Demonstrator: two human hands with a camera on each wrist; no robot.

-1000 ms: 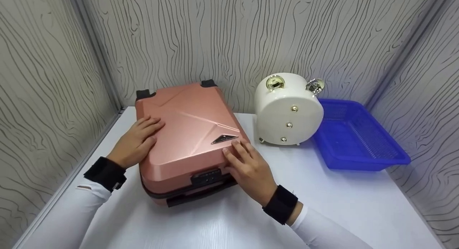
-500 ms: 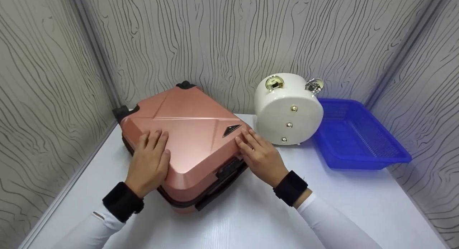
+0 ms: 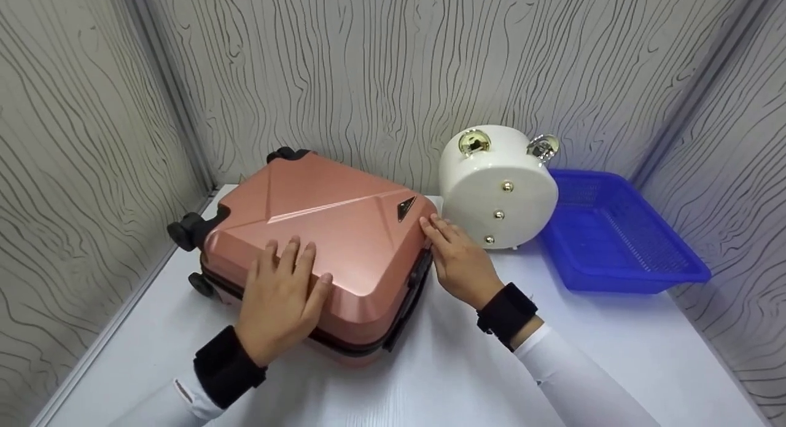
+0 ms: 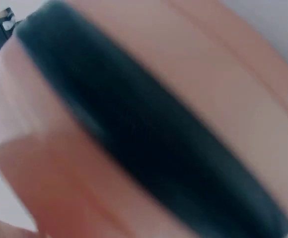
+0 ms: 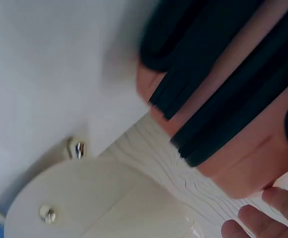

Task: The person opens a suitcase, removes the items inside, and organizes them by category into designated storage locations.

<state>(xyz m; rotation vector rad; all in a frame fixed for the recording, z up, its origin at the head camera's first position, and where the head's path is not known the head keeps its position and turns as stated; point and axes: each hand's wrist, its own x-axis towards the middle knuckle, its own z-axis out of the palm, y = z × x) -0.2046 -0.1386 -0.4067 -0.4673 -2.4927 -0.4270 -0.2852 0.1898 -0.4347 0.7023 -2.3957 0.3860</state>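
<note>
A rose-pink hard-shell suitcase (image 3: 319,224) lies flat on the white table, set at an angle, its black wheels (image 3: 183,231) toward the left. My left hand (image 3: 279,307) rests with spread, straight fingers on its near long edge. At the handle end, my right hand (image 3: 462,264) touches the corner beside the small triangular badge (image 3: 406,209), fingers extended. The left wrist view is filled by the blurred side of the suitcase and its dark seam (image 4: 134,129). In the right wrist view, fingertips (image 5: 255,218) meet the pink shell (image 5: 238,178).
Just right of the suitcase stands a white drum-shaped case (image 3: 500,193) with gold studs and two shiny round ear-like parts on top. Behind and right of it lies a blue plastic basket (image 3: 626,279). Wood-grain-patterned walls (image 3: 344,77) enclose the table on the back and both sides.
The suitcase has turned counterclockwise on the table, its wheel end swinging left and nearer. Both hands stayed on it; the left moved right and nearer, the right slightly right and away.
</note>
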